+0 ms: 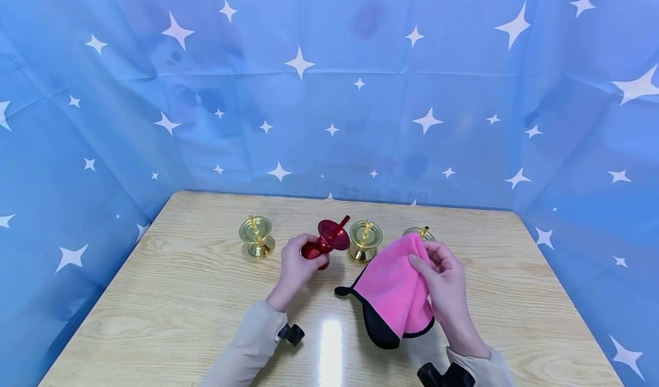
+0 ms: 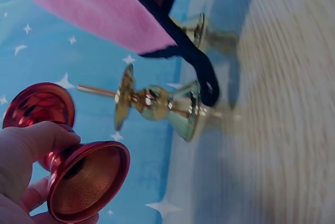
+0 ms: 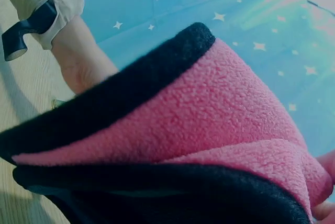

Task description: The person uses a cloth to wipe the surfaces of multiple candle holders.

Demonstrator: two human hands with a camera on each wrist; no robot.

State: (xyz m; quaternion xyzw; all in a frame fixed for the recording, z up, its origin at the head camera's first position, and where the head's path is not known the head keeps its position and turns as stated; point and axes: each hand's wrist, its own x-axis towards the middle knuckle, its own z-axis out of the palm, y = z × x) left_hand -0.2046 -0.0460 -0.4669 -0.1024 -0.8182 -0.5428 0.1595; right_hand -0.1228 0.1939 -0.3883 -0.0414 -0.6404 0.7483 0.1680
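My left hand (image 1: 296, 264) grips a red metal candle holder (image 1: 325, 241) by its stem and tilts it above the wooden table (image 1: 180, 295). In the left wrist view the red holder (image 2: 78, 177) shows its hollow base, with my fingers (image 2: 31, 145) curled round the stem. My right hand (image 1: 443, 278) holds up a pink cloth with a black edge (image 1: 393, 292), folded over the fingers. The cloth (image 3: 209, 124) fills the right wrist view.
Three gold candle holders stand in a row near the table's back: one on the left (image 1: 256, 235), one in the middle (image 1: 365, 240), one (image 1: 419, 232) mostly hidden behind the cloth. A blue star-printed backdrop (image 1: 329, 90) surrounds the table.
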